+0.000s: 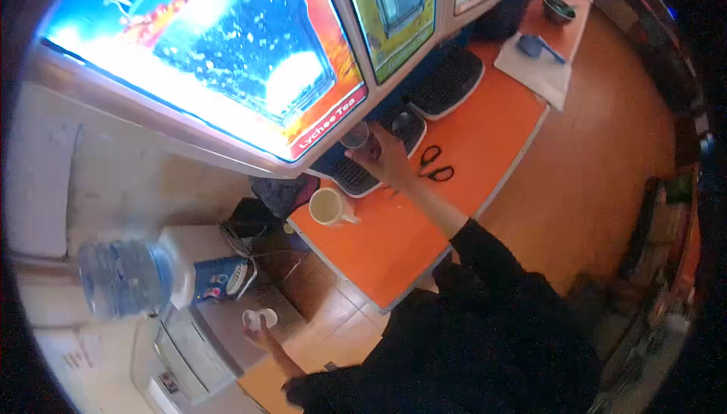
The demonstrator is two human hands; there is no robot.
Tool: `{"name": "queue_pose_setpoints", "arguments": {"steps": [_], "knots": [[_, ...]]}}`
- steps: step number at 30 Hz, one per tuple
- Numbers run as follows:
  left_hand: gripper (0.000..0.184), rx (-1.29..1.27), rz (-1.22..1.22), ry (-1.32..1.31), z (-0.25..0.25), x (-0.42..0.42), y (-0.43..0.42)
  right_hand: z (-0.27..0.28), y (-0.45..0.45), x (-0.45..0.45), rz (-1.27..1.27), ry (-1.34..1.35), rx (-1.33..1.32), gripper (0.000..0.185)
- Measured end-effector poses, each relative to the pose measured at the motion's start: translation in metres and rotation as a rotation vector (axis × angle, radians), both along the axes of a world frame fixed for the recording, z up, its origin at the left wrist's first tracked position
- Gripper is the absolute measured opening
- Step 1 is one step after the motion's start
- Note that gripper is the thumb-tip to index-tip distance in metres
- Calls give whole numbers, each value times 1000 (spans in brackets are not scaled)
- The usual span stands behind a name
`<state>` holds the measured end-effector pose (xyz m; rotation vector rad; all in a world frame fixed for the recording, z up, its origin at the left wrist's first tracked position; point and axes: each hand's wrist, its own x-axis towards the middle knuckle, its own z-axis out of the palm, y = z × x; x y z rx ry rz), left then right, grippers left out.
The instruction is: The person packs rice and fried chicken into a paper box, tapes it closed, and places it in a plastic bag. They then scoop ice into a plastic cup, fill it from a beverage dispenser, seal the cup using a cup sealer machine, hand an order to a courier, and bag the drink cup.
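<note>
My right hand (388, 160) reaches under the drink dispenser's panel marked Lychee Tea (327, 126). Its fingers are closed around a small clear cup (356, 137), held above the black drip tray (356, 179); what is in the cup I cannot make out. Lower left, my left hand (262, 334) is held out, its fingers wrapped round clear plastic cups (260, 318), and I cannot tell how many. A white mug (327, 207) stands on the orange table (379, 251) beside the tray. Black-handled scissors (437, 166) lie near my right forearm.
Below left stands a water dispenser with a large blue bottle (125, 278). Another drip tray (448, 85) sits further along the table. Toward the far end are a white cloth (530, 73) with a blue utensil (539, 47) on it and a dark bowl (559, 10).
</note>
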<state>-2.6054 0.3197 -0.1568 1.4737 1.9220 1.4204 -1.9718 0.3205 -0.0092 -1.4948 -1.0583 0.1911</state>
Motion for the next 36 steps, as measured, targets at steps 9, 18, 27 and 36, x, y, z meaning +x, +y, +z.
{"name": "queue_pose_setpoints", "arguments": {"steps": [9, 18, 27, 36], "knots": [[74, 84, -181, 59, 200, 201, -55, 47, 7, 1, 72, -158, 225, 43], [90, 148, -560, -233, 267, 307, -97, 48, 19, 1, 159, -177, 20, 48], [101, 219, -721, -351, 268, 327, -113, 62, 16, -9, 97, -212, 79, 32], [115, 286, -637, -503, 279, 352, -115, 58, 18, -9, 152, -190, 103, 39]]}}
